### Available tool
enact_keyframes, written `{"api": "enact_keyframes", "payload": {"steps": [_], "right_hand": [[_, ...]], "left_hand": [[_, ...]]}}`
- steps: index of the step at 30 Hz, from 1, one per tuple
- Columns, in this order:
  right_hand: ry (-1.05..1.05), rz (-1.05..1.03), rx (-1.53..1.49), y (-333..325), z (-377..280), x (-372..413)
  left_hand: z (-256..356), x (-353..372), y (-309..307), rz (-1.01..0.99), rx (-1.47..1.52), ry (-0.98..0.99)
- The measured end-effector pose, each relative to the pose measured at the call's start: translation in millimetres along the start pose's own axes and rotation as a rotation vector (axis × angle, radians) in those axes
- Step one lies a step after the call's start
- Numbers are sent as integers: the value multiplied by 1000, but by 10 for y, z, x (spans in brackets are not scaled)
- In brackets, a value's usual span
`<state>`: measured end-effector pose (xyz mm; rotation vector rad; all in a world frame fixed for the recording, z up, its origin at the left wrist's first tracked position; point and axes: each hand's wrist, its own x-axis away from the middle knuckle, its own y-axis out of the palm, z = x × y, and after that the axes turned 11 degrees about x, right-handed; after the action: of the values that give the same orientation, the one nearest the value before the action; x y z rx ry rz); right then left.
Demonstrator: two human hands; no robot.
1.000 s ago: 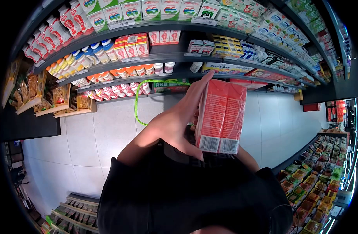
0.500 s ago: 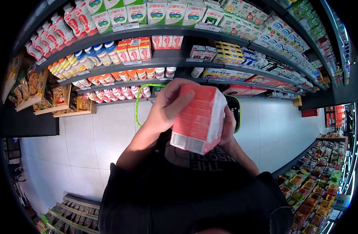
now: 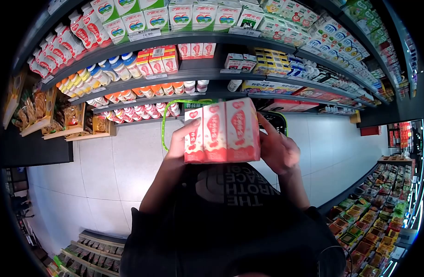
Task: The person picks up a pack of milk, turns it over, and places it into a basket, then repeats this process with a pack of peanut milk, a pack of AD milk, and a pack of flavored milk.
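A shrink-wrapped pack of milk cartons [image 3: 215,131], red and cream with red printed labels, is held up in front of my chest, its printed fronts facing me. My left hand [image 3: 178,141] grips its left end, with the thumb over the front and the other fingers hidden behind. At the right end, my right hand [image 3: 280,150] holds the edge; a finger reaches along the upper side and the rest are bent, partly out of sight. Behind the pack, a black shopping basket [image 3: 274,121] with a bright green rim and handle [image 3: 164,124] is mostly covered.
Ahead stand dark shelves [image 3: 198,69] with milk cartons, bottles and price tags. Similar red-and-white carton packs [image 3: 157,61] sit on the middle shelf. Wooden bins [image 3: 89,127] of packaged food are at the left, and packaged snacks [image 3: 369,221] fill a rack at the right. Pale tiles [image 3: 105,171] cover the floor.
The pack has been turned from its red printed side to its carton fronts. My left hand has moved from its top to its left end; my right hand shows more at the right.
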<state>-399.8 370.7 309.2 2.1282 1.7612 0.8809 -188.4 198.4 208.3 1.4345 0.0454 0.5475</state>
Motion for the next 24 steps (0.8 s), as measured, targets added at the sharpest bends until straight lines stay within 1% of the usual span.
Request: {"api": "enact_keyframes", "payload": {"steps": [3,4,6,8,11,13,19,24], "right_hand": [[-168,-134,95,102,-38,-19],[-185,-167,63,133,-49,-23],[-223,-237,-3,193,-67,-34],[-209,-280,-5,265,-92,-26],[-186,-376,5,238,-107,-37],[-164,-433,21,229,-127,-32],[-145,-438,35,241,-142,-9],[-174,-376,91,275,-128,-23]], "left_hand": [[-37,-84,-184,-135,226,41],[-48,-88,-168,-247,239,72],[-93,-139,-271,-285,336,110],[-174,-68,128,-353,376,132],[-277,-20,664,-481,357,77],[-319,-37,724,-520,354,47],[-317,-57,644,-566,344,45],[-272,-134,425,-571,350,95]]}}
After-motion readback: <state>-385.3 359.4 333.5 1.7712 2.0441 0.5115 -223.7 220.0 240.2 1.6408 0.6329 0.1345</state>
